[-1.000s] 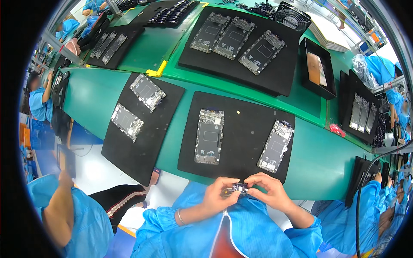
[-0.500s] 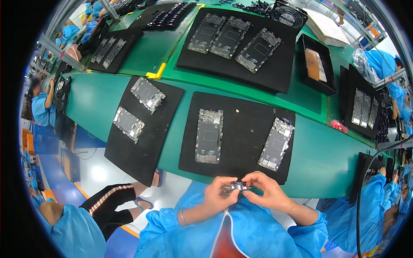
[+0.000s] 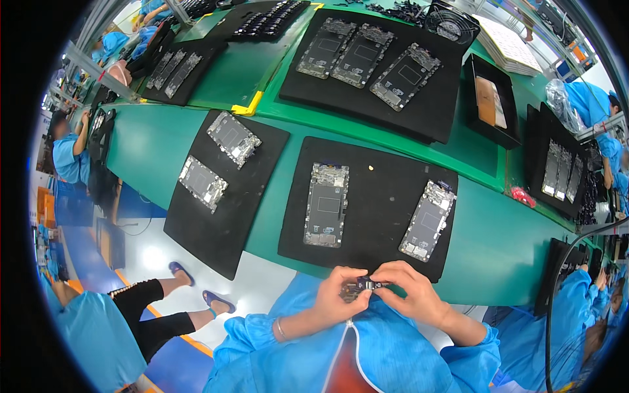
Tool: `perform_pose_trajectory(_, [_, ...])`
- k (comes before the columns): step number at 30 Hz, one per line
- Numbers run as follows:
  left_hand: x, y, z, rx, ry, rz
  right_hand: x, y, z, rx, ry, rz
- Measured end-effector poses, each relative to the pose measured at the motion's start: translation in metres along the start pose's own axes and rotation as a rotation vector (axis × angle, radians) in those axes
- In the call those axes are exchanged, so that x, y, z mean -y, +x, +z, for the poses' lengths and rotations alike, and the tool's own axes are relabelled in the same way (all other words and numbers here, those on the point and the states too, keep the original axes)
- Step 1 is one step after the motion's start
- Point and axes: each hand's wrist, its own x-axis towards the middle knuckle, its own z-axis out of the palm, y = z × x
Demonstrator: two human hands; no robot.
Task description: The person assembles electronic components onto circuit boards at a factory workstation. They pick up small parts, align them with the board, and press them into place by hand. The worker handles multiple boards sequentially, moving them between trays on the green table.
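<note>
A green bench point(image 3: 485, 242) is biggest, with a black mat point(image 3: 373, 209) by its near edge. The left board point(image 3: 327, 213) sits near the mat's left edge; the right board point(image 3: 428, 223) leans near its right edge. By the bench's near edge, the left hand point(image 3: 339, 295) and right hand point(image 3: 411, 291) both pinch a small dark part point(image 3: 368, 284) between them. It could slip and drop if a pinch gets loose, or bend if pushed too hard. Its long side seems to run left to right, one end toward each hand; I cannot tell which is its front
</note>
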Motion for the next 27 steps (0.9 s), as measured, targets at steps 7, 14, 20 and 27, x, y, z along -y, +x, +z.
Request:
perform_pose_trajectory(7, [0.001, 0.000, -0.001, 0.050, 0.029, -0.042, -0.002, -0.002, 0.004, -0.085, -0.160, -0.173])
perform_pose_trajectory(14, [0.014, -0.006, -0.009, 0.150, -0.001, -0.066, -0.006, 0.000, 0.006, -0.083, 0.000, -0.098])
perform_pose_trajectory(20, [0.007, -0.002, -0.013, 0.197, 0.029, -0.007, -0.009, 0.001, 0.006, -0.047, -0.068, -0.253])
perform_pose_trajectory(27, [0.013, -0.004, -0.012, 0.161, 0.021, -0.031, -0.013, 0.004, 0.006, -0.017, 0.210, -0.126])
